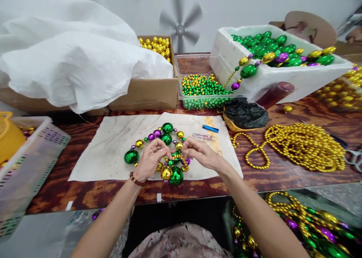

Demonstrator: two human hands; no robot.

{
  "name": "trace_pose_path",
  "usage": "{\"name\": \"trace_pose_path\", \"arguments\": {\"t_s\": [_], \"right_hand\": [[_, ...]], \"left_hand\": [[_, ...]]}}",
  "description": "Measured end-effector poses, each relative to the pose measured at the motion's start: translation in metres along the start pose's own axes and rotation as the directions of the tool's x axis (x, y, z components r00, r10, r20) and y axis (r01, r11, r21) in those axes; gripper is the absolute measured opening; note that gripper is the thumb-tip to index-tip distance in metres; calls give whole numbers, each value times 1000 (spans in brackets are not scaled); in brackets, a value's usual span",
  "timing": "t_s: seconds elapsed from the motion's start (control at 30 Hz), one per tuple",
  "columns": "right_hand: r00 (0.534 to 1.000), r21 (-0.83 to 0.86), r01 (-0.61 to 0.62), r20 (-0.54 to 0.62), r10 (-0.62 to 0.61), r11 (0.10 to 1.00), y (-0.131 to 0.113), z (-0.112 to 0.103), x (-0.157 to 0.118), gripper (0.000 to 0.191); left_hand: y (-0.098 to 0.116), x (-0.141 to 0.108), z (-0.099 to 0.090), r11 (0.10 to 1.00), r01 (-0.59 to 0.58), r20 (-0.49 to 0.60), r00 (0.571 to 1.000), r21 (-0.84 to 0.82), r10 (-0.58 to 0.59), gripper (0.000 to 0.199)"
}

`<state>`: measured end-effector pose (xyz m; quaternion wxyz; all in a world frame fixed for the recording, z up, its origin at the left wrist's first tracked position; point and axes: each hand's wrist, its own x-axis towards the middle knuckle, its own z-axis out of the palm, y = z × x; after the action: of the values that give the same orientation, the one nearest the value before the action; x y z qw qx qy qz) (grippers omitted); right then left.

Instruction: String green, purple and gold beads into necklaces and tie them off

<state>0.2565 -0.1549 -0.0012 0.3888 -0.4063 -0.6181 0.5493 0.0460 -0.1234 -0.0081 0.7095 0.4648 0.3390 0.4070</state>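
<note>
Over a pale cloth (93, 148), my left hand (152, 158) pinches a thin pale thread, whose loose end trails across the fingers. Facing it, my right hand (199, 152) has its thumb and fingers pressed together at the other side of the same strand; exactly what they pinch is too small to make out. Between and below both hands lies a bead necklace (131, 156) of shiny green, gold and purple balls, some large and some small. Short strings of small gold beads hang near my fingertips. A dark bead bracelet (138, 179) circles my left wrist.
A blue cutter (210, 128) and a clear-handled tool (203, 136) lie on the cloth. Gold bead chain (305, 146) and scissors (355, 159) are at right. Behind stand a clear bin (203, 95), a foam box (296, 77) and a carton (147, 94). A basket (42, 148) flanks the left.
</note>
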Motion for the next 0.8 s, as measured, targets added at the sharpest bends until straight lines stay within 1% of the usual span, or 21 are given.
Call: {"name": "trace_pose_path", "arguments": {"t_s": [0.07,0.17,0.2,0.27,0.33,0.4,0.43,0.5,0.57,0.6,0.63,0.67,0.7,0.77,0.8], "right_hand": [[1000,50,-6,17,6,999,-5,-3,3,15],[1000,200,-6,0,7,980,-14,-7,10,14],[1000,213,4,-23,1,977,-16,-8,14,14],[996,158,41,-81,-28,987,-19,-8,23,14],[988,9,90,-130,-88,996,-19,-5,35,13],[978,-194,133,-136,-161,972,-19,2,49,10],[973,-308,151,-120,-195,940,-18,6,57,10],[968,-527,173,-65,-243,832,-19,14,69,12],[970,-689,138,-50,-237,711,-19,19,73,15],[972,-730,95,-79,-222,677,-19,21,72,17],[973,-735,51,-117,-200,676,-19,22,69,19],[977,-706,25,-134,-168,708,-17,22,65,22],[986,-647,26,-111,-128,762,-15,21,59,23],[998,-498,65,13,-67,865,-9,19,46,21],[996,-446,82,66,-59,891,-6,18,40,18]], "left_hand": [[3,3,-2,998,45,36,998,35,-47,27],[8,8,-6,992,120,72,990,48,-123,31],[9,10,-7,989,143,85,985,47,-147,34],[10,12,-9,983,179,108,977,36,-182,39],[9,12,-11,979,200,129,971,30,-202,36],[8,12,-12,978,208,153,966,35,-211,32],[7,12,-12,978,205,163,964,39,-209,31],[6,11,-12,980,193,170,965,45,-198,30],[6,10,-14,983,178,150,972,40,-182,29],[6,9,-14,985,170,135,976,36,-173,29],[6,8,-16,987,160,121,979,30,-163,29],[6,8,-17,988,150,113,982,26,-152,29],[6,7,-18,990,140,112,984,24,-142,30],[6,7,-19,992,121,122,985,31,-124,30],[6,7,-20,992,116,126,985,39,-120,30]]}}
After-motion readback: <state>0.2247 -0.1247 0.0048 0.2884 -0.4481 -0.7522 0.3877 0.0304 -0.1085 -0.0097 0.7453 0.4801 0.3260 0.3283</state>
